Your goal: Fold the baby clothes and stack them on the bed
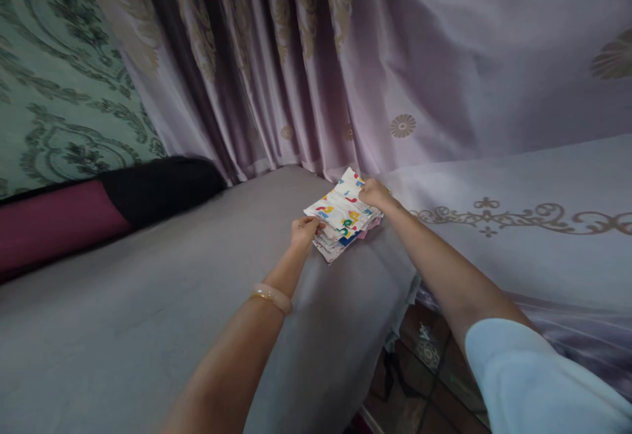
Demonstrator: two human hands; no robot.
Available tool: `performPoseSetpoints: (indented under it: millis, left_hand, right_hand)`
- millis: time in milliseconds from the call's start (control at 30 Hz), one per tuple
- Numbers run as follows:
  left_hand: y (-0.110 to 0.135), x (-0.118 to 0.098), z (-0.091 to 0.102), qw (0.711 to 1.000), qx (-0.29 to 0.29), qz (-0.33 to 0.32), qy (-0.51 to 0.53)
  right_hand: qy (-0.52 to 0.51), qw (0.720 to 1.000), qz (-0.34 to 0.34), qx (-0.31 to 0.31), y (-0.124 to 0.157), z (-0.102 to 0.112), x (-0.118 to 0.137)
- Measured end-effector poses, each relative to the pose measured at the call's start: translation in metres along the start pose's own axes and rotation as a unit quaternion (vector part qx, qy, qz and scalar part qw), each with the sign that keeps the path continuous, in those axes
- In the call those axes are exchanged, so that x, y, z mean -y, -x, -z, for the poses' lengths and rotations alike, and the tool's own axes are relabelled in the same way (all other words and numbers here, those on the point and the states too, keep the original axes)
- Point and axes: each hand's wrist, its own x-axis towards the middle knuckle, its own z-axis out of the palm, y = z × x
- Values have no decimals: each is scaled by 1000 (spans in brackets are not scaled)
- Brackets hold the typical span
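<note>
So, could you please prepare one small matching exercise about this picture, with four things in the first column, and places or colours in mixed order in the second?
Column one
1. Pile of printed pieces
2. Bangle
3. Long padded object
4. Sleeve

Column two
A. Maroon and black
B. Plain light blue
C. Held by the left hand and the right hand
D. Around the left forearm

Right pairs: 1-C, 2-D, 3-A, 4-B
</note>
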Motion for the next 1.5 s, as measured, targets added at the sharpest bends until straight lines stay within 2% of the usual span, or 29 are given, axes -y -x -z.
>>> performPoseSetpoints:
  millis: [167, 300, 467, 633, 767, 900, 1033, 1167, 1367, 1500]
  left_hand:
    - [11, 16, 40, 998, 23, -45, -27]
    - [18, 29, 86, 996, 14, -40, -83]
    - [37, 35, 148, 992, 16, -21, -122]
    - [66, 41, 207, 986, 2, -9, -169]
    - [90, 49, 241, 982, -32, 4, -187]
    - [113, 51, 255, 977, -65, 15, -200]
    - [125, 51, 256, 977, -88, 6, -196]
    - [127, 55, 254, 978, -103, -4, -182]
    - [126, 59, 256, 980, -100, -14, -171]
    - [128, 60, 256, 984, -101, -11, -145]
  right_hand:
    - [8, 1000, -24, -12, 7, -12, 6]
    - [6, 999, -44, -26, 14, -20, 13]
    - [12, 996, -69, -46, 14, -29, 20]
    - [50, 995, -36, -78, 8, -39, 20]
    - [78, 989, 2, -121, 2, -48, 8]
    - [70, 992, -57, -89, -1, -58, -8]
    - [54, 993, -73, -80, -1, -63, -15]
    - [50, 993, -78, -67, 0, -60, -12]
    - [50, 993, -99, -32, 11, -51, 8]
    - [37, 998, -51, 8, 27, -51, 35]
